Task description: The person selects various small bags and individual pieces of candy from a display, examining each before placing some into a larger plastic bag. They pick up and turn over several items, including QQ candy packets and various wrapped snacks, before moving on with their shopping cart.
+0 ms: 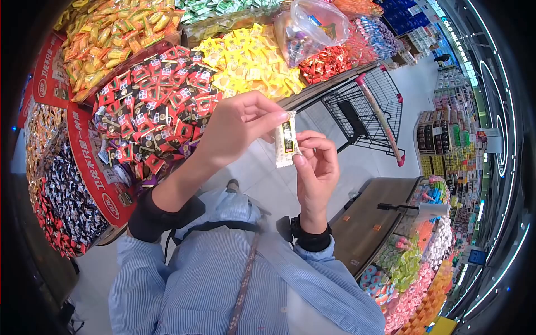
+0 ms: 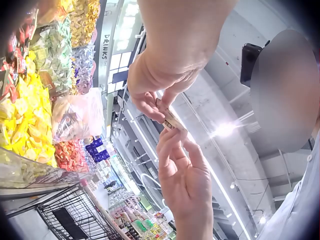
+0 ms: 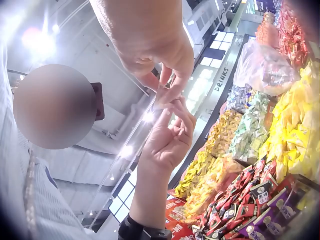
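Observation:
A small white wrapped candy with a dark green label (image 1: 288, 139) is held upright between both hands in the head view. The left hand (image 1: 240, 125) pinches its top end between thumb and fingers. Lower down, the right hand (image 1: 319, 173) pinches its right edge near the bottom with thumb and fingertips. In the left wrist view the candy (image 2: 171, 121) spans the gap between the left hand (image 2: 162, 80) and the right hand (image 2: 184, 175). Fingers hide most of it in the right wrist view.
Red and black wrapped candies (image 1: 156, 100) and yellow ones (image 1: 251, 58) fill bins ahead and left. A plastic bag (image 1: 312, 30) lies on the far bins. A shopping cart (image 1: 363, 111) stands beyond the hands; another candy display (image 1: 407, 251) is at right.

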Tool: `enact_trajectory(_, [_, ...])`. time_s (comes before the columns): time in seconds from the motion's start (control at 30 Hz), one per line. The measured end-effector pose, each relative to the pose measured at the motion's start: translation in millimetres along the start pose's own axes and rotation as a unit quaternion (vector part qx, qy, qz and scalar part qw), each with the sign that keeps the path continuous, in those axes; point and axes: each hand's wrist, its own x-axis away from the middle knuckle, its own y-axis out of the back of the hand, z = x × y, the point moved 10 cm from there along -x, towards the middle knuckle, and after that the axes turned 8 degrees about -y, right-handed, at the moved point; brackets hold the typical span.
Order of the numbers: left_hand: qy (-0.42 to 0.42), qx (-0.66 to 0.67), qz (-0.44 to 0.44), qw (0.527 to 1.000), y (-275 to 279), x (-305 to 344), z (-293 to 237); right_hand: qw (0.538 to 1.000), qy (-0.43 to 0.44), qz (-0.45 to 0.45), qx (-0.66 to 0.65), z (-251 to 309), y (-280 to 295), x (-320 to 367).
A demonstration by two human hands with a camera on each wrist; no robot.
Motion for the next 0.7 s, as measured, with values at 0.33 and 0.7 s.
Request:
enact_trajectory(0.33, [-0.012, 0.011, -0.003, 1.0, -3, 4, -5, 0.999, -0.045, -0.015, -0.014, -10, 7, 3])
enact_trajectory(0.7, [-0.047, 0.008, 0.01, 0.999, -15, 20, -29, 0.995, -0.085, -0.011, -0.055, -19, 12, 6])
